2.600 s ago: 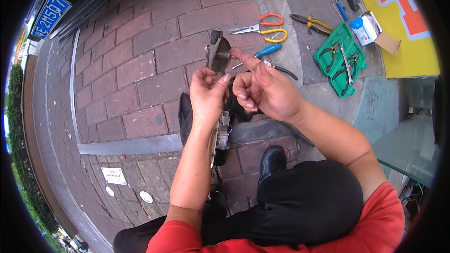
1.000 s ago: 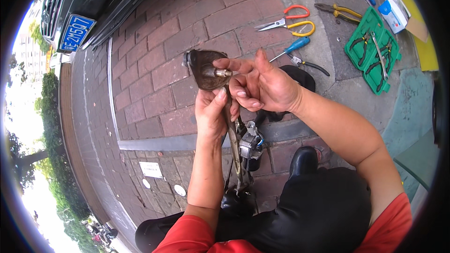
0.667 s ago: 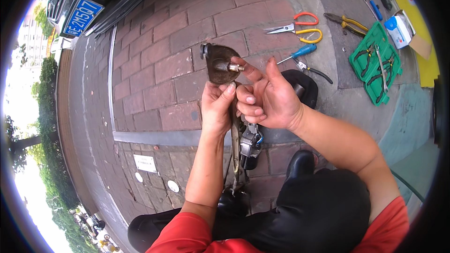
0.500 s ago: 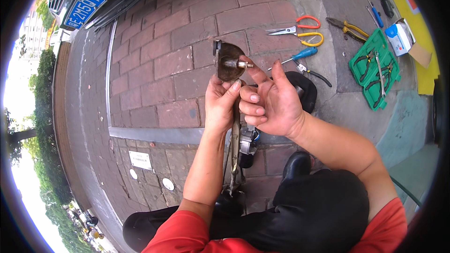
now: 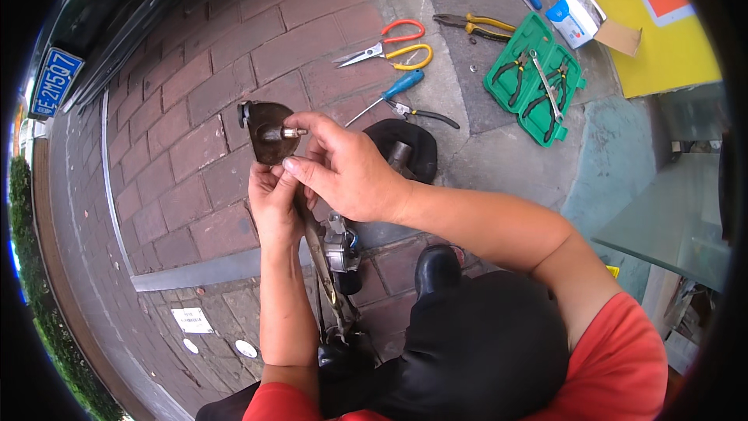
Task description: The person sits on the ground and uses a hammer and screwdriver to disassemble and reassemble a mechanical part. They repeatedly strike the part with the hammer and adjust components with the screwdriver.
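Observation:
A brown, cup-shaped metal housing (image 5: 264,132) with a bright threaded shaft (image 5: 291,132) in its middle is held up in front of me. My left hand (image 5: 273,196) grips it from below, fingers and thumb closed at its lower edge. From the right, my right hand (image 5: 351,171) reaches in, with its index finger at the shaft's tip and its thumb by the housing's lower rim. Its other fingers curl behind, partly hidden. A long, worn metal bar (image 5: 315,245) runs down from my hands, and a silver mechanical part (image 5: 338,249) sits beside it.
On the paving lie scissors (image 5: 382,48), a blue-handled screwdriver (image 5: 401,83), small pliers (image 5: 425,114) and larger pliers (image 5: 471,25). An open green tool case (image 5: 573,82) and a white-blue box (image 5: 575,19) are at right. A parked car (image 5: 101,0) stands far left.
My view has swung to the right, so everything sits further left in it. My right hand has closed in on the housing, its thumb now at the rim. The left hand keeps its hold.

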Available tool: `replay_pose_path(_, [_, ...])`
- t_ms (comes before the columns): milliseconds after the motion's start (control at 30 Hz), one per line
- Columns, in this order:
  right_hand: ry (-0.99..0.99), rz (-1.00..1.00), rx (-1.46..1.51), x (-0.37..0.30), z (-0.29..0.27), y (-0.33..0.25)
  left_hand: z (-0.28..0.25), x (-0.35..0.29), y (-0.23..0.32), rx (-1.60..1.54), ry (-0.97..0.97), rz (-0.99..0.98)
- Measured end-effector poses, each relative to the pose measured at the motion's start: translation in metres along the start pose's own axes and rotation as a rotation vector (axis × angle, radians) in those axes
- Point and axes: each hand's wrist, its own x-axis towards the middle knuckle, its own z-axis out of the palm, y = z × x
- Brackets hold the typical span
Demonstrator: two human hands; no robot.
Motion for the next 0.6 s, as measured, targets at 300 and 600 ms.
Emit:
replay_pose_path(300, [0.128, -0.181, -0.678, 0.019, -0.107, 0.016, -0.006, 0.009, -0.005, 0.003, -0.022, -0.029])
replay_pose_path(600, [0.248, 0.347, -1.415, 0.046, -0.33, 0.091, -0.018, 0.015, 0.0, -0.048, 0.008, -0.041])
